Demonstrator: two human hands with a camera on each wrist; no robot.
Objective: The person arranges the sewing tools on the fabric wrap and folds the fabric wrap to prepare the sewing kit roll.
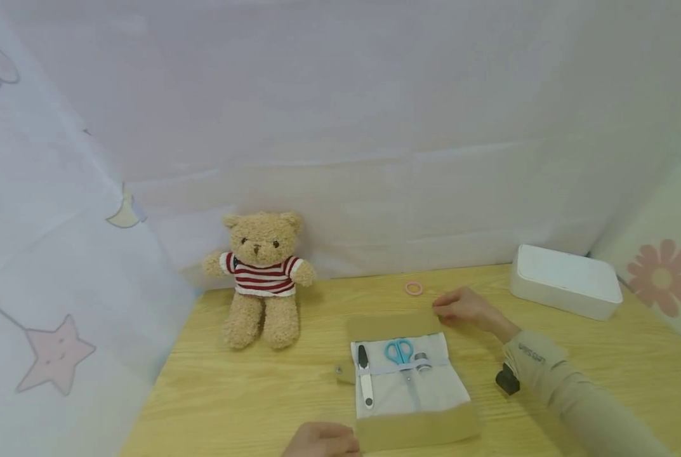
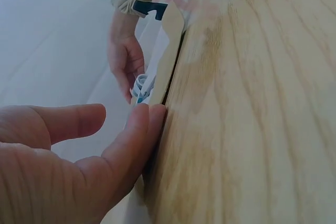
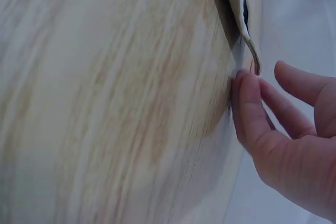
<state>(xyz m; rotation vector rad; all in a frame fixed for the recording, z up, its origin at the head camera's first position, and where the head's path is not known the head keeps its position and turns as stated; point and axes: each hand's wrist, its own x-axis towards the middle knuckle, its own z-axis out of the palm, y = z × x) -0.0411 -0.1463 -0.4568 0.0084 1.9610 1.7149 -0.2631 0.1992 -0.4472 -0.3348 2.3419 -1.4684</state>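
An unfolded tan cloth case [image 1: 417, 430] with a white lining lies on the table. Under its elastic band sit blue-handled scissors [image 1: 398, 351], a slim black-and-white tool [image 1: 365, 377] and a small grey-and-white cylinder [image 1: 423, 362]. My left hand [image 1: 322, 440] is at the near left corner of the case; in the left wrist view its fingertips meet the edge, with the thumb [image 2: 79, 120] held apart. Across from it, my right hand [image 1: 468, 308] is at the far right corner. The right wrist view shows extended fingers [image 3: 251, 106] at the edge of the case, thumb raised away.
A teddy bear [image 1: 263, 279] in a striped shirt sits at the back left. Behind the case lies a pink ring [image 1: 414, 289]. One white box [image 1: 565, 282] stands at the back right of the wooden table [image 1: 231, 393], against a hanging cloth [image 1: 363, 158].
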